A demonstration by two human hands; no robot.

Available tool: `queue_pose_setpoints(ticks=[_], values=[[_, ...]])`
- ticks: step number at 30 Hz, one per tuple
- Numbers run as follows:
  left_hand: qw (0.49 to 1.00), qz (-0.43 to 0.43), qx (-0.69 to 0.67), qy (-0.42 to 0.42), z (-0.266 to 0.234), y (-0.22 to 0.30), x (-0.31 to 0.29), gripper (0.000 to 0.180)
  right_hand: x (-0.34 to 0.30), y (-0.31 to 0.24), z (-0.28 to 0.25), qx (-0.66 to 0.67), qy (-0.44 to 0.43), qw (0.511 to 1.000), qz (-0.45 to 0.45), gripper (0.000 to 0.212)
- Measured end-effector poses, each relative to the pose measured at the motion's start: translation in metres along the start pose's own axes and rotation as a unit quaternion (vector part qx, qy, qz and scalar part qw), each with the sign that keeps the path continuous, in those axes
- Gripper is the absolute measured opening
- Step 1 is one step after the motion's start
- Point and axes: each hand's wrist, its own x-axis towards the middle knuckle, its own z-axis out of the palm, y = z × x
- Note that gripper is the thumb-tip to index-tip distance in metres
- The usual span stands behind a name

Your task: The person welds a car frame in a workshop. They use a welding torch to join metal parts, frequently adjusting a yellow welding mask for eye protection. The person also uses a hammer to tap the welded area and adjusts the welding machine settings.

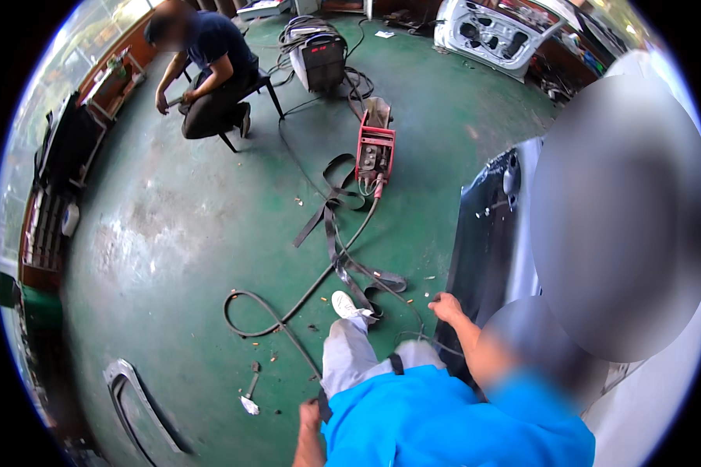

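Note:
My left hand (310, 416) is low beside my hip, fingers curled next to a dark object (325, 406) that my blue shirt partly covers. A thick grey cable (292, 333) runs across the floor toward this hand; its end is hidden. My right hand (444, 306) reaches forward with its fingers drawn together, close to the lower edge of a dark car door (479, 233) standing on the right. Anything between those fingers is too small to make out. A thin cable (436, 340) lies on the floor below my right wrist.
Ahead stand a red wire feeder (375, 156) and a welding machine (322, 66). Black straps (343, 198) lie tangled on the floor. A person (210, 66) sits on a stool at far left. A curved metal panel (132, 397) lies at lower left; a silver door shell (487, 35) leans behind.

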Motion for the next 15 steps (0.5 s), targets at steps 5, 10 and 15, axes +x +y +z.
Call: queue_pose_setpoints(ticks=[5, 10, 15], values=[[0.986, 0.014, -0.157, 0.05, -0.067, 0.188, 0.081, 0.039, 0.06, -0.112, -0.065, -0.085, 0.059, 0.993, -0.064, 0.045], [0.963, 0.069, -0.201, 0.163, -0.095, 0.333, 0.06, 0.043, 0.167, -0.225, -0.124, -0.089, 0.041, 0.987, -0.13, 0.042], [0.966, -0.02, -0.213, 0.147, -0.026, 0.282, 0.062, 0.049, 0.345, -0.281, -0.15, -0.131, 0.078, 0.967, -0.203, 0.035]])
